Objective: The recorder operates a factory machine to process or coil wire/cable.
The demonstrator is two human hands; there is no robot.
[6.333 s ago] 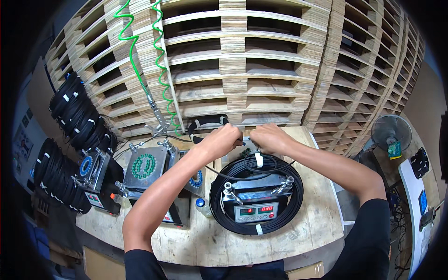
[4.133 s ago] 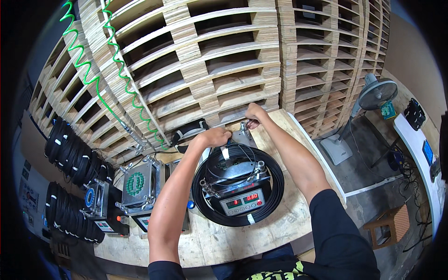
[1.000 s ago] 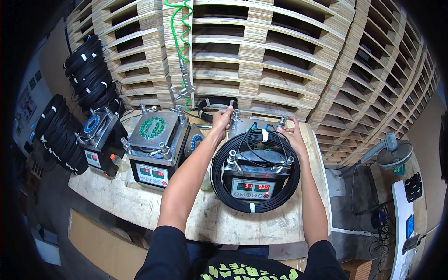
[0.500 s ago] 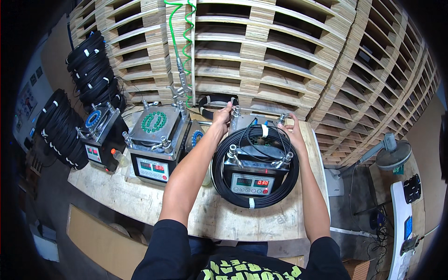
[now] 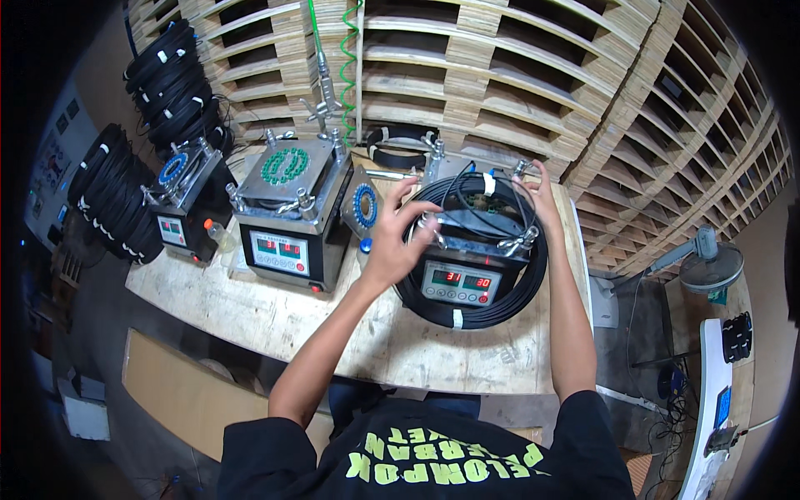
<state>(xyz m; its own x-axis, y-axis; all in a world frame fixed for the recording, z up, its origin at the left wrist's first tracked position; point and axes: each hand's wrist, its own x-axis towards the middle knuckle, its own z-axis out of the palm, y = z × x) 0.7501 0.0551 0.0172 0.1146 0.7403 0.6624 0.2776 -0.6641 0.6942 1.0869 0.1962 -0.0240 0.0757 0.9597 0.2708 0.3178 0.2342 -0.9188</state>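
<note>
Black cable coil [image 5: 533, 271], thick layered ring around a boxy metal-topped machine [image 5: 461, 284]

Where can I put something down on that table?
The table has bare wood in front of the middle machine and black coil. It's crowded between them, with the left hand and a blue-capped bottle, and behind the coil, with clamps and the right hand.

Stacked wooden pallets [image 5: 467, 87] rise from eleven to two o'clock. A fan [image 5: 712, 271] stands at three, near a brown wall [image 5: 773, 279]; a white-edged desk [image 5: 710, 379] and grey floor [image 5: 612, 354] lie at four.
</note>
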